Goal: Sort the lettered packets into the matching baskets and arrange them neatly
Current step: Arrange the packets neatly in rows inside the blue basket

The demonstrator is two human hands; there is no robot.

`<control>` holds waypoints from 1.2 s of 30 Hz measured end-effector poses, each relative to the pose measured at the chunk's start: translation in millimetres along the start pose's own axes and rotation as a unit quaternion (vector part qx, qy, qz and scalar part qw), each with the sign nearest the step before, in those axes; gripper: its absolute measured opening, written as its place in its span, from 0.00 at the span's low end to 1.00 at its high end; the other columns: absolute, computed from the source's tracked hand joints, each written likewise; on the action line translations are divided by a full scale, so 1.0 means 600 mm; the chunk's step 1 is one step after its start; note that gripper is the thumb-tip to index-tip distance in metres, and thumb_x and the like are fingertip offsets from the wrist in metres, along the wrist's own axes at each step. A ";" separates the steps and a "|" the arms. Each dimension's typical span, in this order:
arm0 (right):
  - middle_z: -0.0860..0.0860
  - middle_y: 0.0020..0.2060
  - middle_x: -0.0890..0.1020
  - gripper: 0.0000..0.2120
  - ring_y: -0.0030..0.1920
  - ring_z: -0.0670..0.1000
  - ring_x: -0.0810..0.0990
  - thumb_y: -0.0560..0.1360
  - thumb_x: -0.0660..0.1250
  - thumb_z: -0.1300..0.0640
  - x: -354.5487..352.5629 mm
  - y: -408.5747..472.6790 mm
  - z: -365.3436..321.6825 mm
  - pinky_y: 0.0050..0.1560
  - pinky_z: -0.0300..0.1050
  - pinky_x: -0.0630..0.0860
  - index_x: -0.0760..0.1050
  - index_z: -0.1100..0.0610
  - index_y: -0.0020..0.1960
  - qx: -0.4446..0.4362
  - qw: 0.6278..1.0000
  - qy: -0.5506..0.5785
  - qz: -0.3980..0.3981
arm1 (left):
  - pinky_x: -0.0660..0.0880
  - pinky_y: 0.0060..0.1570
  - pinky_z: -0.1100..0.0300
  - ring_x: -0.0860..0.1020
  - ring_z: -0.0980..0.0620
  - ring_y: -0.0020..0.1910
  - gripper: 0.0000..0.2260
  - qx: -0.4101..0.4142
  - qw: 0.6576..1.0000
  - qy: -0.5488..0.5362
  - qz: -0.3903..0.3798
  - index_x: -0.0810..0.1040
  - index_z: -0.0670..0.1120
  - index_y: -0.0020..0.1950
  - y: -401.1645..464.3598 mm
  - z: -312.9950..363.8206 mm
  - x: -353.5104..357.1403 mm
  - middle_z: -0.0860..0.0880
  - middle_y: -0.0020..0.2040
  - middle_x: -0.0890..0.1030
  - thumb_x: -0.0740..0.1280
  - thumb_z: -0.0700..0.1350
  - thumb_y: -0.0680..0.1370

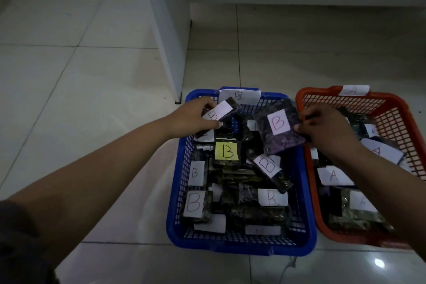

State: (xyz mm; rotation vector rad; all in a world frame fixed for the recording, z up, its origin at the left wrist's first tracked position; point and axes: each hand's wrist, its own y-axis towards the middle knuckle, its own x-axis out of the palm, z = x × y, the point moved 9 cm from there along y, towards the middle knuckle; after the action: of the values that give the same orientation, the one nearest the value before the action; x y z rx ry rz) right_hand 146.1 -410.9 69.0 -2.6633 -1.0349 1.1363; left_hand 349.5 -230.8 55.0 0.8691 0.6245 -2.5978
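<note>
Bare pale tiled floor (92,90) is lying open from nine to twelve o'clock of the blue plastic mesh basket (239,248), giving free passage. A white upright panel (166,30) is standing at eleven o'clock, just beside the basket's far corner. The orange plastic mesh basket (391,108) is touching its three o'clock side, leaving no gap. Dark lettered packets (227,152) are crowding both interiors. A left hand (196,113) and right hand (322,127), each gripping a packet, are occupying the twelve o'clock rim.
</note>
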 end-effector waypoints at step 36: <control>0.50 0.52 0.80 0.18 0.48 0.48 0.77 0.73 0.69 0.49 0.108 -0.035 -0.034 0.50 0.40 0.72 0.74 0.54 0.60 -0.215 0.924 -0.272 -0.161 | 0.71 0.48 0.69 0.74 0.56 0.53 0.24 0.022 0.997 -0.009 0.077 0.73 0.49 0.62 0.000 -0.010 -0.026 0.53 0.55 0.77 0.76 0.45 0.68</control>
State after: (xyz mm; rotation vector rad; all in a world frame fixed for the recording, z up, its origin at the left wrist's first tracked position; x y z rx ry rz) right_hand 180.4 -351.4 50.0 -2.3374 -1.9285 1.7883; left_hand 364.1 -224.9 60.5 0.8698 0.4768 -2.4866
